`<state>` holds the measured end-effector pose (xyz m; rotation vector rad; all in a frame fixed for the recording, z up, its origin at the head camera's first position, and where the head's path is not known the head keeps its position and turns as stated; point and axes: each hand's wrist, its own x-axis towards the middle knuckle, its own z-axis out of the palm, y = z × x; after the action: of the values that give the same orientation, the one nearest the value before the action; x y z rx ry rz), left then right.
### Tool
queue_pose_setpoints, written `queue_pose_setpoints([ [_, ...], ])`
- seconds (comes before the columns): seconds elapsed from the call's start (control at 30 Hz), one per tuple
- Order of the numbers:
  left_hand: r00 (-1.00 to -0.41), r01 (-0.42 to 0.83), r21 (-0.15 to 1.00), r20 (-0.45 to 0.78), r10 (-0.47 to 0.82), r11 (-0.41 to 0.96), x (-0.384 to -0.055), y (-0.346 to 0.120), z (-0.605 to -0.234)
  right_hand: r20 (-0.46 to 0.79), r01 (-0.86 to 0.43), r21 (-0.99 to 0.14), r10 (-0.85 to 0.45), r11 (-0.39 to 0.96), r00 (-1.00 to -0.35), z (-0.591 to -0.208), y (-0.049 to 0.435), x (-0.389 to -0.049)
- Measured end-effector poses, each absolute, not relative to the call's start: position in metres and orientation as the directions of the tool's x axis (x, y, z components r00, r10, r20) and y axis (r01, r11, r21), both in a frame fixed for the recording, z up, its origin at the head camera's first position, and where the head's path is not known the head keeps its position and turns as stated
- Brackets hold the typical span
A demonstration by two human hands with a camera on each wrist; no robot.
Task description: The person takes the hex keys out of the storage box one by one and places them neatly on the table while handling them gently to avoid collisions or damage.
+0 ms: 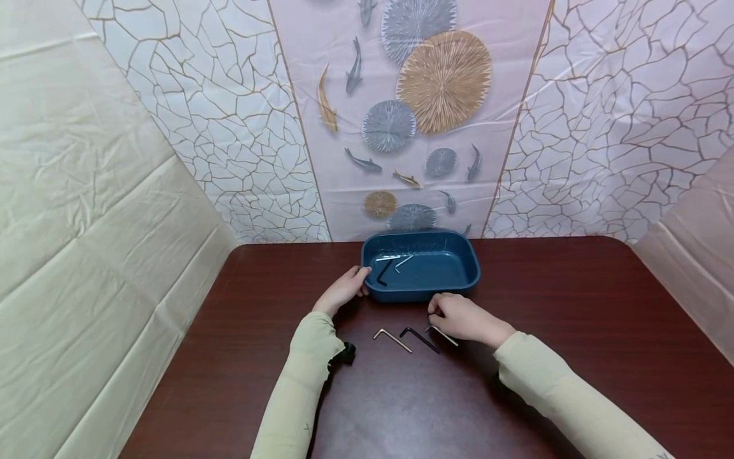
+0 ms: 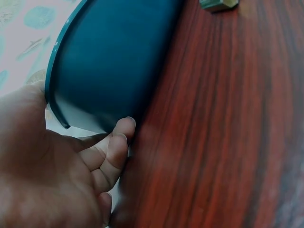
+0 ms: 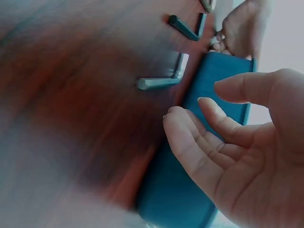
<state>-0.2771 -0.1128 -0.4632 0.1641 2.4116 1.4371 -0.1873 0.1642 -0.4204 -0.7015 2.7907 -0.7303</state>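
Note:
My left hand grips the left end of a blue plastic basin, thumb at the rim and fingers against the outer wall. Inside the basin lie a black hex key and two silver ones. On the table in front are a brass-coloured hex key, a black hex key and a silver hex key. Just above the silver one hovers my right hand, its fingers loosely bent; in the right wrist view nothing is between them and the silver key lies apart.
A dark reddish wooden table carries everything. Behind the basin rises a patterned cloth wall, with a pale cloth along the left side. Part of a black device shows beneath the left sleeve.

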Motion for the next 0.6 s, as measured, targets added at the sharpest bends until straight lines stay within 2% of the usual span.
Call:
queue_pose_setpoints([
  [0.2, -0.933, -0.065, 0.880, -0.221, 0.284, 0.470, -0.278, -0.115, -0.462, -0.008, -0.442, -0.532, -0.526, 0.722, -0.850, -0.403, 0.161, -0.192],
  [0.37, -0.929, -0.056, 0.882, -0.217, 0.300, 0.468, -0.280, -0.116, -0.463, 0.063, -0.455, -0.548, -0.508, 0.702, -0.859, -0.385, 0.159, -0.204],
  [0.6, -0.926, -0.061, 0.887, -0.222, 0.307, 0.458, -0.280, -0.117, -0.464, 0.050, -0.373, -0.610, -0.436, 0.699, -0.899, -0.378, 0.162, -0.237],
])
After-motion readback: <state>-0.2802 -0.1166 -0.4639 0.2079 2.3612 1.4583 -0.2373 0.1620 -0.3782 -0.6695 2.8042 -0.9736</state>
